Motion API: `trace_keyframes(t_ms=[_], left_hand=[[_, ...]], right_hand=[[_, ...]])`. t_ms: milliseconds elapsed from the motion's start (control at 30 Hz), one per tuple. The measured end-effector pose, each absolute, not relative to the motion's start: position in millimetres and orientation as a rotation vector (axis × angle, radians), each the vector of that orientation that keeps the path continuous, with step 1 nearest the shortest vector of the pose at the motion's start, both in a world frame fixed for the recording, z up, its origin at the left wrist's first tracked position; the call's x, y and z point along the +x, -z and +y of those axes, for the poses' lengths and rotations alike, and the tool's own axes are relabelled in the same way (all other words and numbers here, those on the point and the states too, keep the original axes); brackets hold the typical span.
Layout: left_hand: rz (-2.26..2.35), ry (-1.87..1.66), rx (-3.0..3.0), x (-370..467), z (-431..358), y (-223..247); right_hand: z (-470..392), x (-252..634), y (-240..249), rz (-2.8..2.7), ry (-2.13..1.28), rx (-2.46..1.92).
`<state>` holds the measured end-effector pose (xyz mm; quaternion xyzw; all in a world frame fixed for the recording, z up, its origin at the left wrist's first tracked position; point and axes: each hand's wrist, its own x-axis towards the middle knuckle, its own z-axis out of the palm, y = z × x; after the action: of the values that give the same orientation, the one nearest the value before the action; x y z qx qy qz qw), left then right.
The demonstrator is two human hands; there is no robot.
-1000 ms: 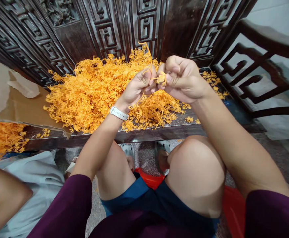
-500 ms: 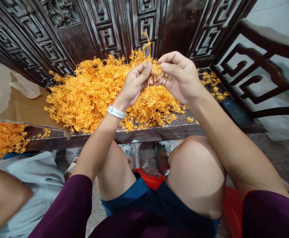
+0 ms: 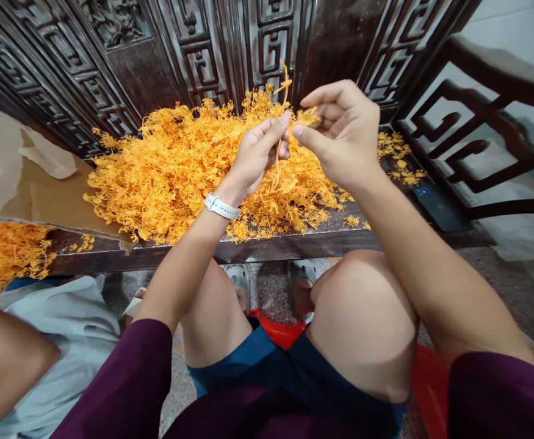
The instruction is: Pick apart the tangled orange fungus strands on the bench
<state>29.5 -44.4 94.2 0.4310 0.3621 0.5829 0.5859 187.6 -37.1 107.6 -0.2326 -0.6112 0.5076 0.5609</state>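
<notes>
A big heap of orange plastic-looking sprigs (image 3: 166, 177) covers the middle of the dark wooden bench. Above its right part, my left hand (image 3: 267, 143), with a white band on the wrist, pinches a thin orange stem (image 3: 286, 85) that sticks up and hangs down past the fingers. Just to the right is my right hand (image 3: 340, 125), thumb and fingers spread apart. Small orange pieces (image 3: 306, 116) show between its thumb and fingers; whether they touch the fingers is hard to tell.
Torn cardboard (image 3: 42, 183) stands at the left, beside another orange pile (image 3: 10, 250). Loose pieces (image 3: 397, 152) and a dark phone (image 3: 440, 204) lie on the bench at the right. Another person's arm (image 3: 10, 353) is at the lower left. Carved wood panels rise behind.
My right hand has opened and moved slightly up and right, away from my left hand. My left hand has shifted a little to the right with the stem.
</notes>
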Motion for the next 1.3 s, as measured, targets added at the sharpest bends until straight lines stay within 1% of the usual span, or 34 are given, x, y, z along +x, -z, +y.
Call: trace_keyframes(t_ms=[100, 167, 233, 300, 367, 500, 567, 667, 767, 833, 900, 967, 1167, 1300], left_hand=[[0.775, -1.345, 0.960, 26, -50, -102], [0.574, -1.417, 0.921, 16, -56, -112], [0.278, -1.471, 0.889, 3, -60, -124], [0.153, -1.455, 0.882, -10, -60, -132], [0.274, -1.480, 0.926, -16, -55, -132], [0.823, -1.504, 1.076, -9, -40, -115], [0.925, -1.466, 1.169, -3, -36, -106], [0.924, -1.456, 1.274, 1, -36, -101], [0.941, -1.447, 1.334, 0, -36, -99], [0.954, -1.442, 1.366, 0, -35, -97], [0.965, -1.454, 1.399, 0, -33, -95], [0.990, -1.460, 1.440, 2, -30, -92], [1.066, -1.402, 1.602, 6, -29, -87], [0.940, -1.305, 1.749, 6, -31, -86]], right_hand=[[-26, 192, -107, -1.505, -1.079, -0.547], [-18, 197, -105, -1.485, -1.083, -0.510], [-12, 203, -102, -1.433, -1.116, -0.497], [-11, 207, -101, -1.391, -1.166, -0.516], [-14, 208, -101, -1.365, -1.233, -0.524], [-23, 201, -103, -1.341, -1.293, -0.515], [-22, 200, -103, -1.371, -1.319, -0.551], [-8, 205, -102, -1.278, -1.393, -0.528], [9, 211, -98, -0.907, -1.452, -0.523], [11, 211, -97, -0.761, -1.550, -0.606], [4, 207, -97, -0.834, -1.643, -0.708], [-9, 200, -101, -1.034, -1.658, -0.767], [-32, 187, -109, -1.411, -1.411, -0.787], [-26, 189, -104, -1.419, -1.324, -0.767]])
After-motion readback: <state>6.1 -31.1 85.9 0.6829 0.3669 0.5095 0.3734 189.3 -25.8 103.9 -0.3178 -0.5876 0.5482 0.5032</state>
